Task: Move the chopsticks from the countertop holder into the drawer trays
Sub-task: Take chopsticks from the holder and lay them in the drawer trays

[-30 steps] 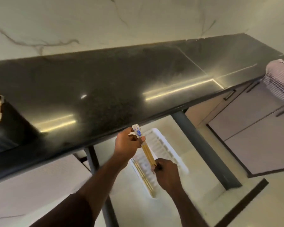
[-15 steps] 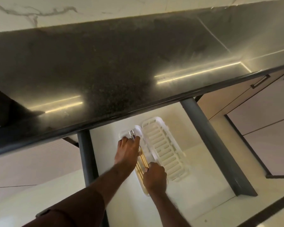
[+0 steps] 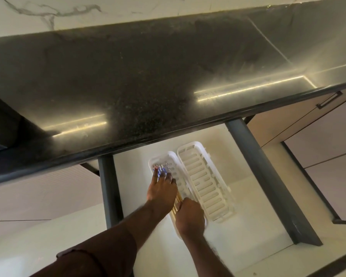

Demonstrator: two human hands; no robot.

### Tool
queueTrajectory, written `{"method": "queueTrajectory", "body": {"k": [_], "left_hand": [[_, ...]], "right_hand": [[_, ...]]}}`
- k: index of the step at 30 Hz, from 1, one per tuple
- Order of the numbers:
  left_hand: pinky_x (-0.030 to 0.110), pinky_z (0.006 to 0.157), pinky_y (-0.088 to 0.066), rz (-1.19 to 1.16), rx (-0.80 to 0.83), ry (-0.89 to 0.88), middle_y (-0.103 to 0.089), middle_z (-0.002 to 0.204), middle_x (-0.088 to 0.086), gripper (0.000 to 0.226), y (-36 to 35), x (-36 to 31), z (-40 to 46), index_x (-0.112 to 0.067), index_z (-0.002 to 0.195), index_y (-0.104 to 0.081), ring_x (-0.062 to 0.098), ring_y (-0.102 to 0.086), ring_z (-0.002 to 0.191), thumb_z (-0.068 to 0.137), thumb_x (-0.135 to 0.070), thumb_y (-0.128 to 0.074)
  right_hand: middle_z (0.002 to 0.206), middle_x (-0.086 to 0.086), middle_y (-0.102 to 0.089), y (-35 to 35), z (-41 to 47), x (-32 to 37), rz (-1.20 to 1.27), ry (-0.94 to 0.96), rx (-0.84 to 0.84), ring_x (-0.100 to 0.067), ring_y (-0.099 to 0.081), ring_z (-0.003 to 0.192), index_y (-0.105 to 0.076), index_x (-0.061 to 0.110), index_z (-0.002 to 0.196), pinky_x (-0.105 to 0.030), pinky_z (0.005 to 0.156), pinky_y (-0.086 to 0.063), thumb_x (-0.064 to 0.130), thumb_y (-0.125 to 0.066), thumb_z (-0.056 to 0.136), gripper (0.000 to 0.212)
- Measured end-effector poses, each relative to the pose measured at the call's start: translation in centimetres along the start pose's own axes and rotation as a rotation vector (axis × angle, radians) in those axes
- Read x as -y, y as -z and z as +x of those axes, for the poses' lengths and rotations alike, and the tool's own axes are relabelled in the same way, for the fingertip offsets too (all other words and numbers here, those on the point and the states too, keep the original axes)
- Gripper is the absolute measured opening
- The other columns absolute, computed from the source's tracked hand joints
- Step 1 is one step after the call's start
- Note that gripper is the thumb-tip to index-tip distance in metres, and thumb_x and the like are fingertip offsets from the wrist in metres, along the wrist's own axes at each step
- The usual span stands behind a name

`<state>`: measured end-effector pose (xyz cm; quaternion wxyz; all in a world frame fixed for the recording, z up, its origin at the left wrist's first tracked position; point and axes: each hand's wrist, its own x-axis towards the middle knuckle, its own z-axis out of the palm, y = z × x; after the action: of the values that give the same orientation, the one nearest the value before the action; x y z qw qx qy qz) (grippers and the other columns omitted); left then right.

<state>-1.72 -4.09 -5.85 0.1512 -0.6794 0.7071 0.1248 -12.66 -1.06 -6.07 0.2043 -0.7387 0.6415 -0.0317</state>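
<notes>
A dark polished countertop (image 3: 148, 80) overhung the open white drawer (image 3: 248, 196). Inside, the left hand (image 3: 162, 189) lay flat, fingers spread, on chopsticks (image 3: 176, 204) in the left tray (image 3: 154, 158); the right hand (image 3: 190, 217) pinched their near ends beside an empty right tray (image 3: 206, 182).

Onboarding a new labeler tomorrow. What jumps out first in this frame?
The glossy black countertop fills the upper half, streaked with bright light reflections. Below its edge, in the open drawer, two white slotted trays lie side by side; the right tray looks empty. Both hands work over the left tray: the left hand lies flat on blue-tipped chopsticks, the right hand at their near ends.
</notes>
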Motion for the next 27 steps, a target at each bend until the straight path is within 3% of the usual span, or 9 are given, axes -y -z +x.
{"method": "queueTrajectory", "body": {"k": [2, 4, 6, 10, 17, 22, 24, 27], "left_hand": [[0.057, 0.118, 0.0, 0.018, 0.034, -0.02, -0.024, 0.159, 0.01, 0.054, 0.0, -0.1, 0.0, -0.014, 0.149, -0.03, 0.034, -0.013, 0.148, 0.101, -0.033, -0.044], [0.059, 0.117, -0.001, 0.025, 0.062, -0.031, -0.024, 0.159, 0.011, 0.054, -0.1, -0.2, 0.0, -0.013, 0.148, -0.033, 0.034, -0.012, 0.148, 0.1, -0.034, -0.046], [0.059, 0.117, -0.001, 0.033, 0.086, -0.036, -0.024, 0.159, 0.013, 0.055, -0.2, -0.3, -0.1, -0.012, 0.148, -0.034, 0.034, -0.011, 0.148, 0.1, -0.035, -0.046], [0.058, 0.117, 0.003, 0.035, 0.118, -0.026, -0.024, 0.158, 0.014, 0.057, -0.3, -0.6, 0.0, -0.01, 0.148, -0.031, 0.034, -0.012, 0.148, 0.1, -0.039, -0.042], [0.059, 0.116, 0.004, -0.003, 0.052, -0.045, -0.032, 0.155, 0.013, 0.059, 0.5, 0.1, -0.5, -0.009, 0.147, -0.032, 0.033, -0.02, 0.147, 0.099, -0.04, -0.045], [0.055, 0.114, 0.01, -0.121, -0.067, -0.036, -0.031, 0.156, 0.01, 0.057, 5.1, 2.0, -1.2, -0.013, 0.148, -0.031, 0.029, -0.026, 0.145, 0.096, -0.03, -0.05], [0.049, 0.117, 0.002, -0.256, -0.14, -0.035, -0.031, 0.157, 0.008, 0.057, 7.9, 3.4, -2.0, -0.015, 0.148, -0.031, 0.026, -0.028, 0.144, 0.096, -0.025, -0.051], [0.037, 0.115, -0.024, -0.548, -0.32, -0.06, -0.041, 0.151, 0.006, 0.047, 12.7, 6.3, -4.6, -0.016, 0.144, -0.041, 0.024, -0.04, 0.138, 0.098, -0.019, -0.049]], "right_hand": [[0.059, -0.009, -0.068, 0.3, 0.1, -0.1, -0.039, -0.005, 0.023, -0.023, -0.067, 0.05, -0.07, 0.003, 0.067, -0.027, 0.045, -0.054, 0.007, -0.091, 0.054, 0.025], [0.087, -0.012, -0.068, 0.5, 0.6, -0.5, 0.024, -0.08, 0.135, -0.029, -0.067, 0.076, -0.064, 0.005, 0.093, -0.03, 0.063, -0.053, 0.01, -0.069, 0.081, 0.014], [0.107, -0.01, -0.062, 0.0, 0.7, -0.8, 0.062, -0.079, 0.177, -0.03, -0.06, 0.094, -0.055, 0.01, 0.11, -0.032, 0.076, -0.048, 0.013, -0.044, 0.093, 0.02], [0.126, -0.002, -0.06, -0.5, 0.5, -0.8, -0.071, 0.04, 0.106, -0.017, -0.06, 0.112, -0.047, 0.02, 0.134, -0.026, 0.095, -0.045, 0.027, -0.037, 0.103, 0.034], [0.119, -0.001, -0.065, 1.1, 0.3, -0.2, -0.038, 0.027, 0.1, -0.017, -0.065, 0.105, -0.052, 0.02, 0.129, -0.027, 0.094, -0.05, 0.03, -0.051, 0.097, 0.033], [0.11, 0.001, -0.069, 5.0, 0.2, 2.3, 0.03, 0.017, -0.041, -0.016, -0.067, 0.098, -0.059, 0.02, 0.12, -0.027, 0.09, -0.052, 0.025, -0.048, 0.097, 0.025], [0.105, -0.003, -0.069, 7.4, 0.5, 4.1, 0.083, 0.027, -0.061, -0.02, -0.067, 0.093, -0.06, 0.018, 0.115, -0.032, 0.084, -0.055, 0.023, -0.049, 0.096, 0.023], [0.102, -0.012, -0.067, 11.6, 0.6, 8.4, 0.184, 0.056, -0.13, -0.03, -0.065, 0.093, -0.061, 0.014, 0.113, -0.041, 0.083, -0.053, 0.019, -0.052, 0.093, 0.022]]}}
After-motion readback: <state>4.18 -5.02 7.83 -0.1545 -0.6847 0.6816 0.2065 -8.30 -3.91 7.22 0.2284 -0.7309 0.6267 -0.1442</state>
